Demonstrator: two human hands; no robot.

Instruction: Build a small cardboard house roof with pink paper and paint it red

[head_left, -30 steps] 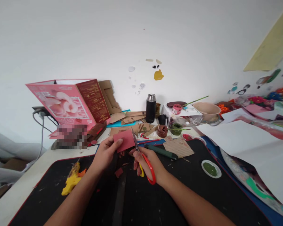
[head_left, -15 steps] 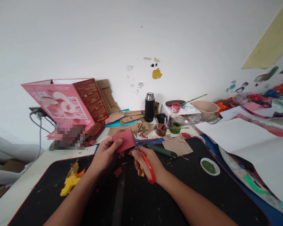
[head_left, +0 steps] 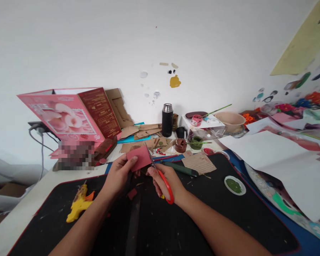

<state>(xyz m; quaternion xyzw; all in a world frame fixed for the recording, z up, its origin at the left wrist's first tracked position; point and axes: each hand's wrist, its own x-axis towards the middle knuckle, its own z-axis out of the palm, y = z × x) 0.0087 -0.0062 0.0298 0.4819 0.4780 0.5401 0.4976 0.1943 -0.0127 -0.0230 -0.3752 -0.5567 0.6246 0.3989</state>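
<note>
My left hand [head_left: 119,175] pinches a pinkish-red piece of card [head_left: 139,158] by its left side, thumb on top. In my right hand [head_left: 167,180] is a pair of scissors [head_left: 169,192] with red and yellow handles, its blades lying along the card's right edge. Whether the blades are fully together I cannot tell. Below the card, a small dark red scrap [head_left: 131,193] lies on the black mat [head_left: 202,220], close to a dark ruler-like strip [head_left: 133,227].
A yellow glue gun [head_left: 78,206] lies left of my left forearm. Beyond my right hand are a green utility knife [head_left: 179,168] and corrugated cardboard [head_left: 199,163]. Paint jars [head_left: 180,145], a black flask [head_left: 167,121] and a pink box [head_left: 66,117] stand behind. A lid of green paint [head_left: 234,185] sits right.
The whole view has shifted slightly, so things appear a little further left. My hands, the card and the scissors keep nearly the same positions relative to each other.
</note>
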